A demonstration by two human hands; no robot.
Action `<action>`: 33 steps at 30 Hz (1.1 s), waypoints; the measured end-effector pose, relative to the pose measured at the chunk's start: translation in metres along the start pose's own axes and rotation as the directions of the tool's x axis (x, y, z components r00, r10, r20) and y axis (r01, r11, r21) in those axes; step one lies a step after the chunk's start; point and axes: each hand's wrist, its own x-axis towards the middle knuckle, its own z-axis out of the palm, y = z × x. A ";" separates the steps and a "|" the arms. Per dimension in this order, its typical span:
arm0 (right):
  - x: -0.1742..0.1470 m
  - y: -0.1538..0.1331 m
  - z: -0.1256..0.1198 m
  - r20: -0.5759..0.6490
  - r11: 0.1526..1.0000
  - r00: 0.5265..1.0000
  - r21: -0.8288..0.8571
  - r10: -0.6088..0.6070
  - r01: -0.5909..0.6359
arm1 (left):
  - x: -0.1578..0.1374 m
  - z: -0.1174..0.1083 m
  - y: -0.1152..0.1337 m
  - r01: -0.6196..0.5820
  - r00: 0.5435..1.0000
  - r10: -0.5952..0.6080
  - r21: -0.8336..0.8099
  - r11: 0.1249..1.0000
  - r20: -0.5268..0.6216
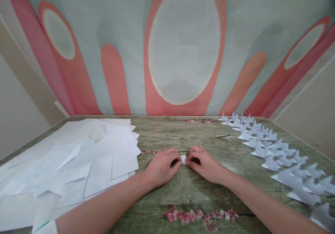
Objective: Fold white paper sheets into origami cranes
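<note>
pinching a tiny bit of paper with both hands

your left hand (164,166) and right hand (205,165) each grip one side of the small white paper (184,159) between thumb and fingers. it is in the middle, right in front of you; i can't tell if it touches the table (162,134). this looks like a folding step, but the creases are too small to see. the next move seems to call for soft, neat pinches, so the paper does not rip.

now look at your room. on your left, corners of the big pile of white sheets (124,146) poke toward the middle, and your left arm (115,195) crosses in front of it. on your right, folded paper birds (260,151) stand in rows, with your right arm (251,188) close to the nearest ones. a wide swing could knock them. past your hands there is open room, up to the back edge by the wall picture (183,109).
</note>
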 end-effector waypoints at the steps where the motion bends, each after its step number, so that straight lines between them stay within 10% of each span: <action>1: 0.000 0.000 0.000 -0.003 1.000 1.000 -0.004 0.002 -0.002 | 0.000 0.000 0.000 0.009 1.000 -0.009 -0.004 1.000 -0.004; 33: 0.004 0.002 -0.015 0.116 0.998 0.992 -0.057 0.038 -0.032 | -0.003 -0.005 0.008 -0.223 0.960 0.121 0.421 0.879 0.253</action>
